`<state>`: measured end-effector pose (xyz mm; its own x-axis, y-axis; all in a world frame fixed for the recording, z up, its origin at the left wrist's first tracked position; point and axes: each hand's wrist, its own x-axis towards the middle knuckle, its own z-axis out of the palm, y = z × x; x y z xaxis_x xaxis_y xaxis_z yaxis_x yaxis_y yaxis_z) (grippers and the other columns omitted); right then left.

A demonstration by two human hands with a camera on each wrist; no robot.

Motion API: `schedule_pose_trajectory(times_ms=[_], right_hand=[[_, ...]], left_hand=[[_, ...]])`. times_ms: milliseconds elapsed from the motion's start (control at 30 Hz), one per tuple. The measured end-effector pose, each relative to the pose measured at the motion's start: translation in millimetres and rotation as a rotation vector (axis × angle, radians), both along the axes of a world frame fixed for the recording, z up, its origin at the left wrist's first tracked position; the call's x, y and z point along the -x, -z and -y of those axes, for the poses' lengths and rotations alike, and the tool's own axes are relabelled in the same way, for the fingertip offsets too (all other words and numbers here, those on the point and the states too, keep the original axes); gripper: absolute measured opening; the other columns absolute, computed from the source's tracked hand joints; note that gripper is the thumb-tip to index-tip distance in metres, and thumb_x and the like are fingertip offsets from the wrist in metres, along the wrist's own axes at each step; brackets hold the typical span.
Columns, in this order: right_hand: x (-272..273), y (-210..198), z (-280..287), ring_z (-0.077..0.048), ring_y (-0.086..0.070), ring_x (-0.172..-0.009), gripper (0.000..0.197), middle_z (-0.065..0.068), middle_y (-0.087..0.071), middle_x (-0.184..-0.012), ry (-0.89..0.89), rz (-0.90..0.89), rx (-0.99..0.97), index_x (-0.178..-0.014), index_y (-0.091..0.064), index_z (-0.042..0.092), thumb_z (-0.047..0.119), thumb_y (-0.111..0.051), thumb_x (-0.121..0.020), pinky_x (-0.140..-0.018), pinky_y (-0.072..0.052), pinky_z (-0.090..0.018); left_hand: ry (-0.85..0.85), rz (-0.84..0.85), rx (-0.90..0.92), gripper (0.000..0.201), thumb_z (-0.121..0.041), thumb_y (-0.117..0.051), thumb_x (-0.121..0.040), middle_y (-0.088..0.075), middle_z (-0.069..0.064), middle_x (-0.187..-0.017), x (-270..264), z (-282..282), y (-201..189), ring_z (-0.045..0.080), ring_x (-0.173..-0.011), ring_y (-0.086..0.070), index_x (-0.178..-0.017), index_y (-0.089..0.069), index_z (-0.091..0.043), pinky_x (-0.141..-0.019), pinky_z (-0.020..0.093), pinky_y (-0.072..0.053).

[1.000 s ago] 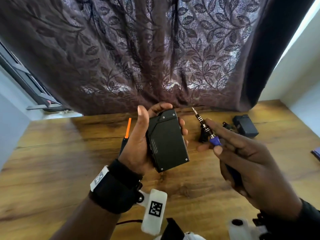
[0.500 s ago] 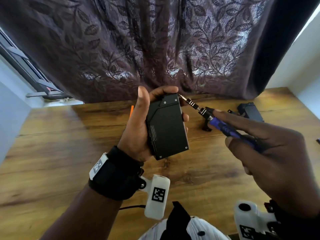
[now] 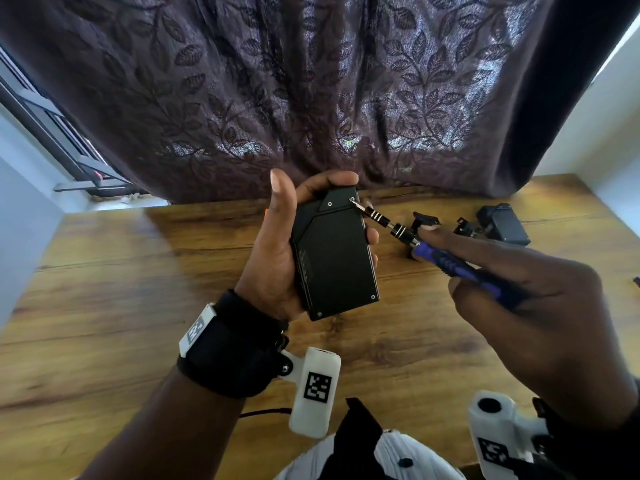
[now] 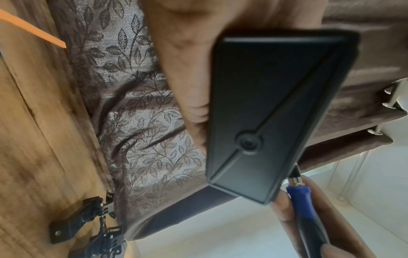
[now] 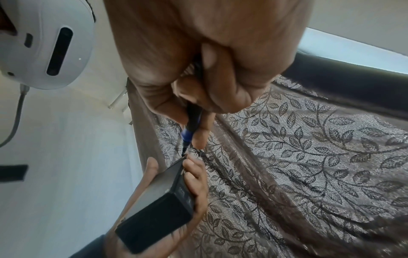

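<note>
Box [image 3: 334,258]: we find its long axis pointing away.
Left grip [image 3: 273,265]: clamped round it.
Right grip [image 3: 540,317]: clamped on screwdriver [image 3: 433,254], tip at its far corner.

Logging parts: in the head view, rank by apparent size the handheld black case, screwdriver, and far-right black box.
1. handheld black case
2. screwdriver, long but thin
3. black box, farther off, so unsure

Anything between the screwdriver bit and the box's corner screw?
Nothing visible. The blue-handled screwdriver in the right hand has its bit on the corner screw of the flat black box; left hand fingertips curl beside it, not across.
</note>
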<state>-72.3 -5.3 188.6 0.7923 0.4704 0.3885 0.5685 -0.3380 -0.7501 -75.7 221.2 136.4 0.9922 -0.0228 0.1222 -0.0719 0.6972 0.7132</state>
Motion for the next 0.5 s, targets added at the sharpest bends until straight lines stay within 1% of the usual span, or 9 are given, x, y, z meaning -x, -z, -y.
schedule_pose_trajectory(times_ms=[100,200,267,333,367,433,467,500], right_hand=[[1,1,1,-0.008,-0.049,-0.052,0.057,0.007,-0.066,-0.081,0.003,-0.009,0.000,-0.119,-0.066,0.046,0.005,-0.064,-0.079,-0.049,-0.037,-0.009],[2,1,2,-0.006,-0.048,-0.050,0.057,0.011,-0.065,-0.077,0.006,-0.014,0.006,-0.119,-0.067,0.045,0.005,-0.063,-0.079,-0.048,-0.035,-0.007],[4,-1,2,-0.010,-0.053,-0.055,0.057,0.012,-0.067,-0.079,0.012,-0.016,0.026,-0.119,-0.066,0.048,0.007,-0.063,-0.078,-0.048,-0.037,-0.010],[5,-5,3,-0.017,-0.059,-0.065,0.058,0.008,-0.069,-0.085,0.028,-0.001,0.069,-0.119,-0.065,0.051,0.009,-0.063,-0.077,-0.051,-0.041,-0.015],[5,-8,3,-0.017,-0.060,-0.068,0.058,0.010,-0.069,-0.088,0.038,0.011,0.105,-0.118,-0.064,0.052,0.011,-0.063,-0.077,-0.052,-0.042,-0.013],[4,-16,5,-0.009,-0.062,-0.070,0.056,0.023,-0.070,-0.093,0.052,0.028,0.192,-0.115,-0.064,0.054,0.015,-0.062,-0.075,-0.055,-0.043,-0.008],[2,-22,5,-0.003,-0.063,-0.071,0.055,0.028,-0.070,-0.092,0.052,0.036,0.231,-0.113,-0.065,0.053,0.016,-0.062,-0.073,-0.058,-0.044,-0.007],[1,-28,6,0.002,-0.064,-0.073,0.053,0.031,-0.071,-0.088,0.048,0.058,0.264,-0.111,-0.068,0.051,0.016,-0.062,-0.072,-0.063,-0.046,-0.006]], left_hand=[[-0.006,-0.009,0.003,0.078,-0.073,-0.071,-0.074,-0.052,0.020,-0.113,1,-1,1,0.031,-0.089,-0.066,-0.124,-0.062,-0.014,-0.084,0.049,-0.054],[-0.014,-0.013,-0.006,0.078,-0.073,-0.070,-0.074,-0.051,0.020,-0.113,2,0,1,0.032,-0.089,-0.066,-0.125,-0.062,-0.014,-0.084,0.050,-0.054],[-0.032,-0.017,-0.021,0.079,-0.073,-0.070,-0.074,-0.052,0.020,-0.112,3,1,1,0.032,-0.088,-0.067,-0.124,-0.062,-0.014,-0.083,0.050,-0.055],[-0.056,-0.022,-0.063,0.080,-0.074,-0.071,-0.073,-0.053,0.019,-0.109,4,1,1,0.033,-0.087,-0.067,-0.124,-0.062,-0.013,-0.082,0.050,-0.056],[-0.067,-0.019,-0.098,0.080,-0.074,-0.071,-0.073,-0.055,0.018,-0.107,5,1,0,0.033,-0.087,-0.066,-0.123,-0.062,-0.012,-0.081,0.050,-0.055],[-0.094,-0.008,-0.225,0.082,-0.075,-0.071,-0.073,-0.060,0.018,-0.104,7,-2,-2,0.034,-0.087,-0.065,-0.123,-0.063,-0.009,-0.080,0.055,-0.053],[-0.106,0.001,-0.313,0.086,-0.077,-0.070,-0.072,-0.063,0.018,-0.103,7,-4,-3,0.035,-0.088,-0.065,-0.123,-0.063,-0.008,-0.079,0.058,-0.052],[-0.109,0.018,-0.405,0.091,-0.079,-0.069,-0.070,-0.066,0.019,-0.104,7,-5,-5,0.036,-0.089,-0.066,-0.124,-0.062,-0.006,-0.078,0.057,-0.052]])
